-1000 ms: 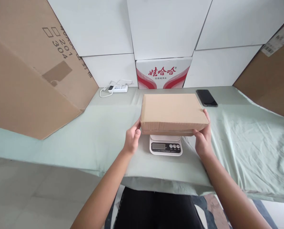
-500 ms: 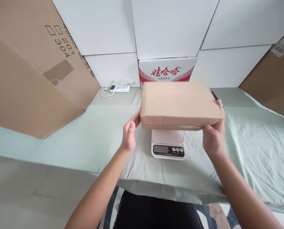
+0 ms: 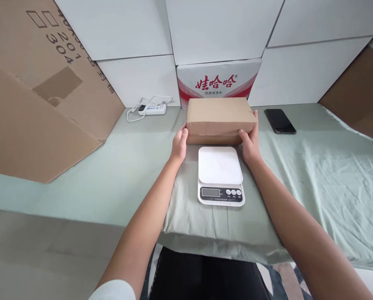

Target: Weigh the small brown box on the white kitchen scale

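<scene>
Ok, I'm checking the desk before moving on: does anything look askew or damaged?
Nothing looks damaged. The cardboard box sits square behind the scale, left hand and right hand at its ends. Only the green cloth is wrinkled.

Two bare forearms and hands of a seated person, seen from above.
The left hand (image 3: 179, 143) and right hand (image 3: 250, 143) wear no gloves, rings or watch; a white short sleeve (image 3: 113, 290) edges the left arm, and black trousers (image 3: 202, 275) cover the lap.

A black phone (image 3: 279, 121) lies right of a white scale (image 3: 220, 175).
</scene>
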A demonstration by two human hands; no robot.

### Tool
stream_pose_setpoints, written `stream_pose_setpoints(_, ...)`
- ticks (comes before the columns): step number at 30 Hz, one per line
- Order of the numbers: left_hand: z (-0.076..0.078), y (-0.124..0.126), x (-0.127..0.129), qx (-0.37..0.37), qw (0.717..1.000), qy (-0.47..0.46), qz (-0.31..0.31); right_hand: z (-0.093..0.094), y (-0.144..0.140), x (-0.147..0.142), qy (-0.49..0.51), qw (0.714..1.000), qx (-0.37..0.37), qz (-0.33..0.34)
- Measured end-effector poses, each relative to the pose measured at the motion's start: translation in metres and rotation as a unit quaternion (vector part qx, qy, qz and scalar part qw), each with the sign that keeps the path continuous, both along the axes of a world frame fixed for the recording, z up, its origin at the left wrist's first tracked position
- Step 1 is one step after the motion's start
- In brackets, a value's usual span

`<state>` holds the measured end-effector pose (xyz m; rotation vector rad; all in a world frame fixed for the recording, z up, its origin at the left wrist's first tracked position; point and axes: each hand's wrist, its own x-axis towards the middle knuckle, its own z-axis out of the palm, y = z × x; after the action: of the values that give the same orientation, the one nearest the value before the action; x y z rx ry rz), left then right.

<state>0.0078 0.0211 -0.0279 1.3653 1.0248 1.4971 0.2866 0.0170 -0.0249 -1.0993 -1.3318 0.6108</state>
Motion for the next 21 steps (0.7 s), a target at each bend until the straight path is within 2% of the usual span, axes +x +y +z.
stream_pose_setpoints(4,-0.001,0.001,0.000,-0.020,1.000,-0.004,0.002,-0.003,0.006,0.002,0.012,1.000,-0.013,-0.006)
stream_pose_setpoints(10,-0.006,0.003,0.000,-0.042,0.999,0.003,-0.002,-0.011,0.013,0.008,0.001,1.000,0.015,0.011)
stream_pose_setpoints(16,-0.007,0.002,-0.002,-0.049,0.999,0.019,0.004,-0.014,0.015,0.011,0.006,1.000,0.009,-0.002)
stream_pose_setpoints(21,-0.006,0.010,-0.017,-0.055,0.996,-0.017,0.067,-0.022,0.019,0.017,0.055,0.998,-0.010,-0.005)
